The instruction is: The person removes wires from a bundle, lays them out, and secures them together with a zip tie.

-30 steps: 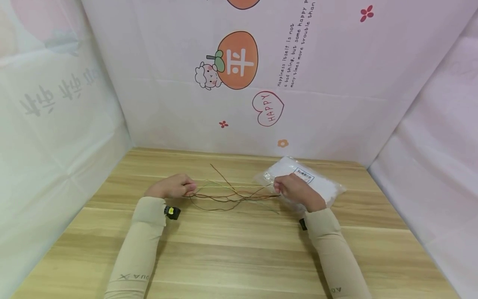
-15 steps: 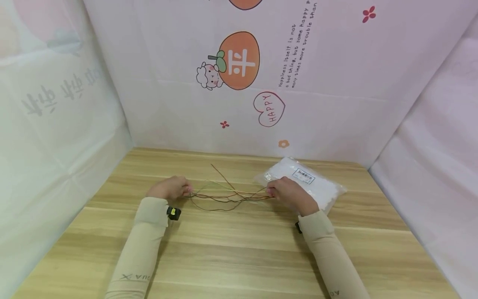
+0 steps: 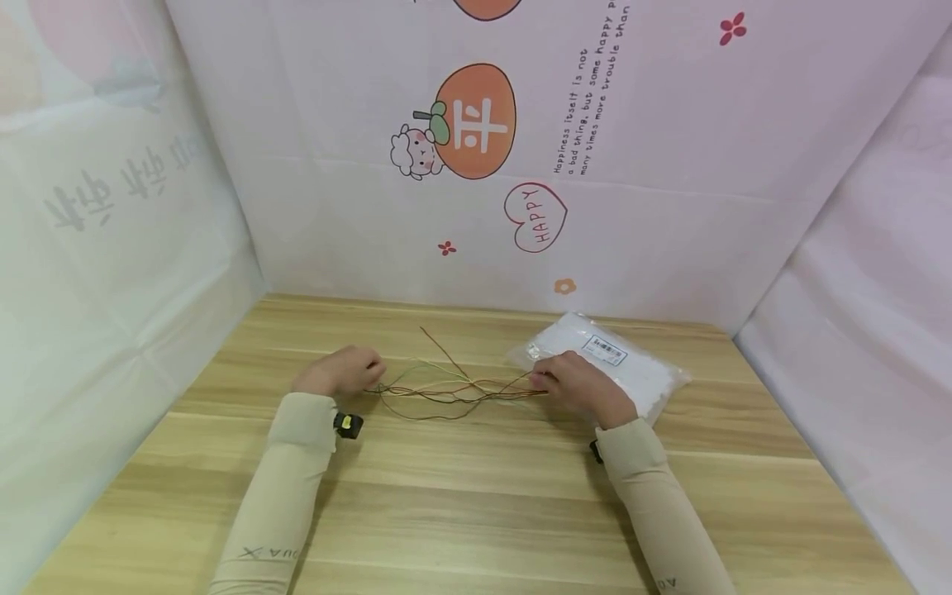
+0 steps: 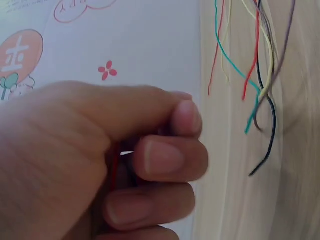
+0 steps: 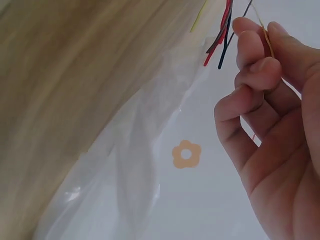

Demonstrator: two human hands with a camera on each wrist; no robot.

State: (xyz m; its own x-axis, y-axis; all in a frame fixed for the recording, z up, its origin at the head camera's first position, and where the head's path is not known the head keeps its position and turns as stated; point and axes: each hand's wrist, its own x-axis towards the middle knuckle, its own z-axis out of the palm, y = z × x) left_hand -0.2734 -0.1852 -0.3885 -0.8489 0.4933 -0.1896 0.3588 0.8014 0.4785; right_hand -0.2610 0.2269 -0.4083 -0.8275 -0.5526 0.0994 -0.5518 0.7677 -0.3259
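A loose bundle of thin coloured wires lies crosswise on the table between the hands, with one reddish wire [image 3: 445, 354] sticking out toward the back. My left hand [image 3: 345, 372] hovers at the left ends, fingers curled and thumb against the index finger, with no wire seen between the tips. Beside it in the left wrist view hang the ends of a teal wire [image 4: 228, 58], a black wire [image 4: 273, 127] and others. At the right ends, my right hand [image 3: 583, 390] pinches a yellow wire [image 5: 267, 39] between thumb and index finger. Red wire ends [image 5: 214, 48] dangle close by.
A clear plastic bag [image 3: 643, 373] with white contents and a barcode label [image 3: 605, 349] lies under and behind the right hand. The wooden table [image 3: 476, 512] meets a printed white cloth backdrop [image 3: 357, 231] at its far edge.
The yellow wire was stretched straight between both hands; now it sags, and the left hand no longer shows it between its fingers. The right hand has shifted slightly left and toward the front.
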